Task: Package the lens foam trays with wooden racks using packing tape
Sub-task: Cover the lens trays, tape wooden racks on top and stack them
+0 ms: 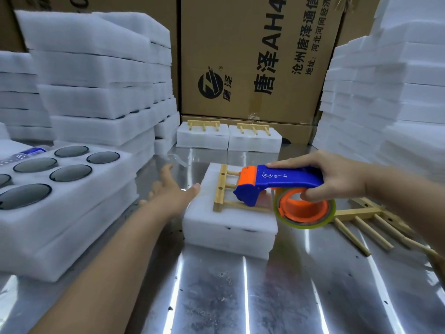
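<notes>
A stack of white lens foam trays (228, 227) lies in the middle of the metal table, with a wooden rack (222, 189) flat on top. My right hand (337, 177) grips a blue and orange tape dispenser (281, 186) with a roll of clear tape (305, 210), its head resting on the rack. My left hand (168, 189) is spread with straight fingers at the stack's left side, the thumb touching the foam's top left edge.
Two foam packs topped with racks (228, 138) stand at the back before a cardboard box (252, 56). A foam tray with dark lenses (60, 179) lies left, tall foam stacks (101, 75) rise left and right. Loose wooden racks (368, 218) lie right on the metal table (240, 297).
</notes>
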